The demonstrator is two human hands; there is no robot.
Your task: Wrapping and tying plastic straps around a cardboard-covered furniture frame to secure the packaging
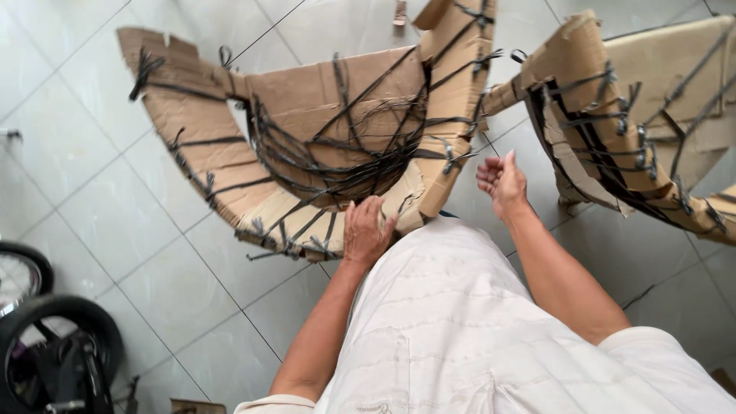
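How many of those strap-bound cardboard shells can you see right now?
2. One cardboard shell lies ahead, under the left hand; a second at upper right, cut off by the frame. Others may be out of view.

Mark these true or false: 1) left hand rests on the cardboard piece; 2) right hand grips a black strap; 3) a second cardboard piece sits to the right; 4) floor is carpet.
1) True: the left hand lies flat on the lower edge of the cardboard piece.
2) False: the right hand is open, holding nothing, beside the cardboard.
3) True: a second strapped cardboard piece lies to the right.
4) False: the floor is pale tile.
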